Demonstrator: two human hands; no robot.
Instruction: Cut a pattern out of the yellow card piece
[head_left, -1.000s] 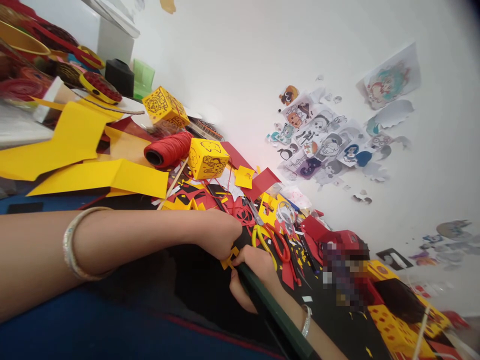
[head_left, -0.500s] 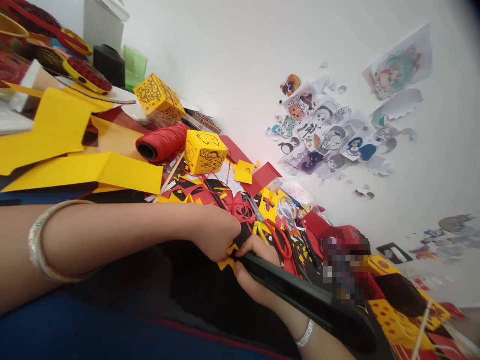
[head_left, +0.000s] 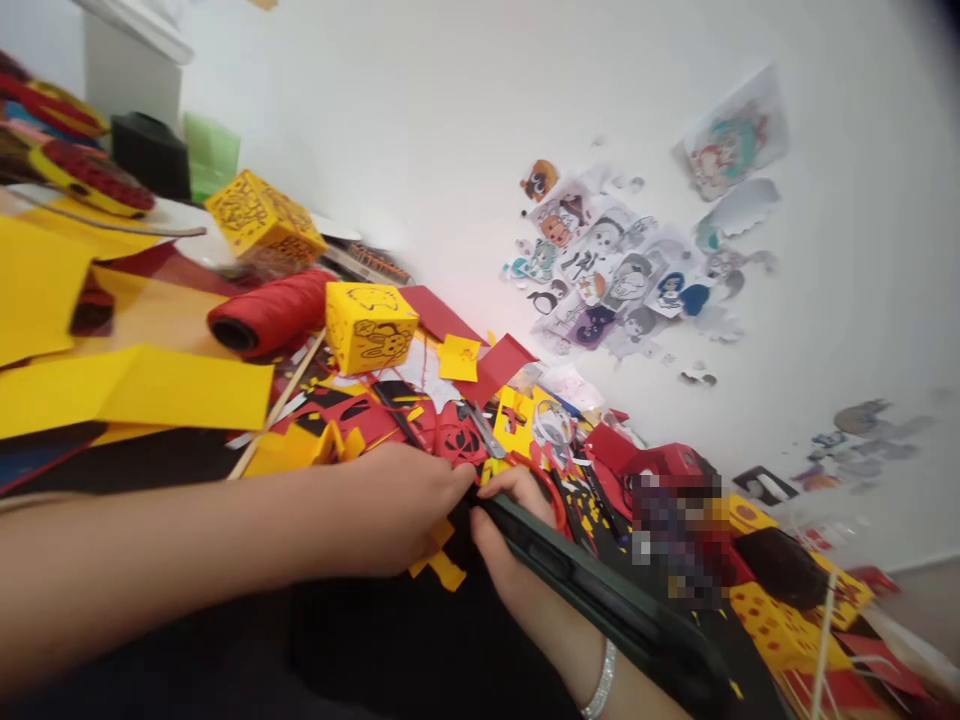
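My left hand (head_left: pixel 405 510) reaches in from the left with its fingers closed on a small cut yellow paper piece (head_left: pixel 448 570), which hangs out below them. My right hand (head_left: pixel 510 530) comes from the lower right, its thumb and forefinger gripping the narrow end of a long dark green stapler-like tool (head_left: pixel 600 580). The tool runs back over my right wrist. Both hands meet at the tool's tip, where the fingers hide the contact. Just behind them lie scissors (head_left: pixel 551 485) with red and yellow handles and red paper cutouts (head_left: pixel 459 437).
Yellow printed paper boxes (head_left: pixel 371 328) and a red thread spool (head_left: pixel 270 312) stand behind my left arm. Folded yellow paper (head_left: pixel 187 388) lies left. Paper scraps (head_left: pixel 589 510) cover the dark table. Right, a spotted yellow box (head_left: pixel 772 625) sits near a stick (head_left: pixel 825 640). Drawings (head_left: pixel 622 260) hang on the wall.
The view has shifted, so the desk items appear further left. My left hand has turned, and the yellow paper piece now hangs lower beneath it. My right hand keeps its grip on the tool.
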